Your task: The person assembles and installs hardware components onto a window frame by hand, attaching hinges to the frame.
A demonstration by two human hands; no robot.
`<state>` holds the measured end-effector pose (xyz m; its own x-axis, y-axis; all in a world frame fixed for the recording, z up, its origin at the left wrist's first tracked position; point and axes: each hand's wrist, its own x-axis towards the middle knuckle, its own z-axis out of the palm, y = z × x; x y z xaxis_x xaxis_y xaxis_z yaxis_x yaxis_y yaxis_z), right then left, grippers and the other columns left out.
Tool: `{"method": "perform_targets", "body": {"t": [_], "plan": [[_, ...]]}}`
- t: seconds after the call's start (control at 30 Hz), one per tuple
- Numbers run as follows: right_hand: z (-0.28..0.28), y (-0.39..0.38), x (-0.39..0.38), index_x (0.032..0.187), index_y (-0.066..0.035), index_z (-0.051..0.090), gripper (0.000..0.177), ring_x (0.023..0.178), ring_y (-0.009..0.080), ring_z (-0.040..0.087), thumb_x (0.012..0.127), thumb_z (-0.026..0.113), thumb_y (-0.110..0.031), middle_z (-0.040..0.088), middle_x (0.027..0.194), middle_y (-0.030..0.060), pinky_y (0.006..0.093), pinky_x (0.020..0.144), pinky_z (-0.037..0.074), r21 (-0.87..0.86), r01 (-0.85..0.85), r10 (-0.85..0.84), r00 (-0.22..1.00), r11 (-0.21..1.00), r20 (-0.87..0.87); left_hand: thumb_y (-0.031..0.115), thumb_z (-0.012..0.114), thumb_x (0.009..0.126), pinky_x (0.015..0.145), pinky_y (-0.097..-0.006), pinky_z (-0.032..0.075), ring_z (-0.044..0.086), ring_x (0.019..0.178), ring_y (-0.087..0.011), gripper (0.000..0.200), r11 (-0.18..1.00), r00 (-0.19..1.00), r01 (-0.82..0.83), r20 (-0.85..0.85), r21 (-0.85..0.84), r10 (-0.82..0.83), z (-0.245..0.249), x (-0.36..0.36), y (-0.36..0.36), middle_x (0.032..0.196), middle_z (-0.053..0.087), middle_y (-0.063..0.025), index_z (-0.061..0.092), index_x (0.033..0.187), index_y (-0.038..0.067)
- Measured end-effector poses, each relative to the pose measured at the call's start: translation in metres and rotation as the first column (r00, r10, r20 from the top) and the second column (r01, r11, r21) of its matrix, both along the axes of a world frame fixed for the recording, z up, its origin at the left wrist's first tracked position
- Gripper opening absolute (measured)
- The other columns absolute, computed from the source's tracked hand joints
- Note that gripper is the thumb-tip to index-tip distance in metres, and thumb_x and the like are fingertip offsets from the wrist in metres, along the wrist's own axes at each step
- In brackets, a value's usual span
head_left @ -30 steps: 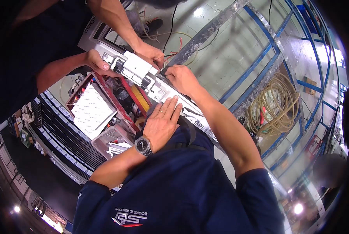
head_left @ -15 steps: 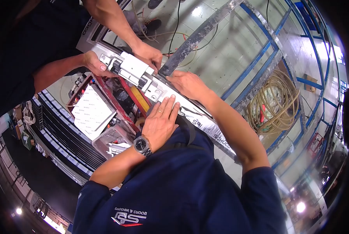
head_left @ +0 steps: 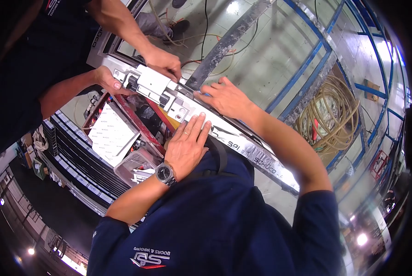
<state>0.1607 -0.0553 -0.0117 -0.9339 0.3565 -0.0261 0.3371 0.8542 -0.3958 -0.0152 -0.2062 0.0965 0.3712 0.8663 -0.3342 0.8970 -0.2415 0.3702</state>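
Observation:
A white door hinge [head_left: 154,83] with dark joints sits on a long white frame profile [head_left: 256,158] marked SPI and SCHUCO. My left hand [head_left: 188,143], with a ring and a watch, lies flat on the profile beside the hinge's lower end, fingers stretched out. On the far edge, my right hand [head_left: 226,99] has its fingers bent and pinched together; a small bluish bit shows between them, too small to name. A co-worker's hand [head_left: 110,81] grips the profile's left end. The co-worker's other hand [head_left: 163,63] is closed at the far edge near the hinge.
Under the profile stand a red-edged box [head_left: 151,138] and a clear plastic bin [head_left: 131,166] with small parts. White printed packets [head_left: 113,133] lie beside them. Blue metal racks [head_left: 302,69] and a coiled hose [head_left: 328,117] are at the right. Cables trail over the floor.
My right hand has raised its fingers a little, and its forearm has swung outward. The co-worker's far hand has moved left along the edge. My left hand stays flat on the profile.

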Motion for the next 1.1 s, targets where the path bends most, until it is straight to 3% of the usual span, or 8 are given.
{"method": "perform_targets", "body": {"t": [0.03, 0.13, 0.23, 0.37, 0.57, 0.67, 0.87, 1.1], "plan": [[0.001, 0.002, 0.011, 0.145, -0.019, 0.06, 0.046, 0.109, 0.0178, 0.065, 0.1, 0.049, -0.02, 0.06, 0.116, 0.0032, 0.0412, 0.101, 0.04, 0.011, -0.053, 0.053, 0.998, 0.999, -0.026, 0.031, 0.079, 0.087, 0.12, -0.0457, 0.04, 0.044, 0.149, -0.033, 0.08, 1.0, 1.0, 0.007, -0.004, 0.005, -0.007, 0.001, -0.001, 0.001, 0.165, 0.039, -0.0184, 0.046, 0.155, 0.007], [0.004, 0.003, 0.038, 0.134, -0.013, 0.068, 0.038, 0.102, 0.0228, 0.069, 0.099, 0.06, -0.022, 0.066, 0.112, 0.0095, 0.0397, 0.093, 0.047, -0.346, 0.002, 0.006, 1.0, 0.938, 0.022, 0.03, 0.079, 0.087, 0.12, -0.0452, 0.041, 0.045, 0.148, -0.0334, 0.078, 1.0, 1.0, 0.019, 0.006, -0.008, -0.019, 0.003, -0.004, 0.004, 0.164, 0.04, -0.0187, 0.047, 0.154, 0.008], [-0.009, 0.001, 0.014, 0.113, -0.008, 0.077, 0.028, 0.088, 0.0323, 0.071, 0.097, 0.065, -0.028, 0.073, 0.094, 0.0157, 0.0438, 0.082, 0.053, -0.639, 0.446, -0.565, 0.825, 0.627, 0.022, 0.03, 0.08, 0.086, 0.119, -0.0453, 0.041, 0.046, 0.147, -0.0338, 0.077, 1.0, 0.999, -0.005, 0.041, -0.001, 0.005, 0.004, -0.003, 0.004, 0.163, 0.041, -0.0187, 0.049, 0.153, 0.008], [-0.021, -0.001, -0.021, 0.091, -0.002, 0.078, 0.037, 0.071, 0.0375, 0.067, 0.095, 0.072, -0.038, 0.073, 0.079, 0.0201, 0.048, 0.072, 0.052, -0.774, 0.509, -0.523, 0.806, 0.377, 0.275, 0.029, 0.08, 0.086, 0.118, -0.0457, 0.042, 0.047, 0.146, -0.0341, 0.075, 1.0, 1.0, 0.003, 0.024, 0.004, -0.003, 0.006, 0.0, 0.006, 0.162, 0.042, -0.0188, 0.05, 0.151, 0.007], [-0.029, -0.028, 0.024, 0.101, -0.005, 0.08, 0.032, 0.081, 0.0384, 0.071, 0.095, 0.07, -0.035, 0.075, 0.089, 0.0209, 0.0448, 0.08, 0.055, -0.778, 0.502, -0.567, 0.79, 0.378, 0.234, 0.027, 0.08, 0.087, 0.118, -0.0459, 0.043, 0.048, 0.146, -0.0342, 0.074, 1.0, 1.0, 0.027, 0.008, 0.002, -0.027, 0.009, -0.001, 0.008, 0.162, 0.042, -0.0185, 0.05, 0.152, 0.008], [-0.023, -0.043, 0.06, 0.103, -0.006, 0.08, 0.031, 0.089, 0.0399, 0.072, 0.096, 0.069, -0.035, 0.076, 0.097, 0.0212, 0.0442, 0.085, 0.056, -0.798, 0.536, -0.554, 0.767, 0.273, 0.326, 0.026, 0.08, 0.086, 0.118, -0.0457, 0.043, 0.048, 0.146, -0.0341, 0.075, 1.0, 1.0, 0.022, 0.001, 0.0, -0.022, 0.011, -0.001, 0.007, 0.163, 0.042, -0.018, 0.049, 0.152, 0.008], [-0.019, -0.045, 0.048, 0.106, -0.007, 0.08, 0.028, 0.095, 0.0406, 0.071, 0.096, 0.065, -0.029, 0.075, 0.102, 0.0204, 0.0465, 0.088, 0.055, -0.703, 0.524, -0.575, 0.794, 0.481, 0.198, 0.026, 0.081, 0.086, 0.117, -0.0456, 0.044, 0.048, 0.146, -0.0347, 0.076, 1.0, 1.0, 0.025, 0.005, 0.002, -0.025, 0.011, 0.001, 0.008, 0.163, 0.042, -0.0186, 0.049, 0.152, 0.008], [-0.024, -0.021, 0.019, 0.105, -0.006, 0.079, 0.029, 0.091, 0.0427, 0.07, 0.097, 0.061, -0.028, 0.075, 0.099, 0.0213, 0.0498, 0.085, 0.055, -0.716, 0.402, -0.525, 0.849, 0.571, 0.058, 0.027, 0.082, 0.085, 0.118, -0.0446, 0.043, 0.046, 0.146, -0.0362, 0.078, 0.999, 1.0, 0.029, -0.004, 0.02, -0.029, 0.008, 0.003, 0.006, 0.163, 0.041, -0.0199, 0.049, 0.152, 0.006]]}}
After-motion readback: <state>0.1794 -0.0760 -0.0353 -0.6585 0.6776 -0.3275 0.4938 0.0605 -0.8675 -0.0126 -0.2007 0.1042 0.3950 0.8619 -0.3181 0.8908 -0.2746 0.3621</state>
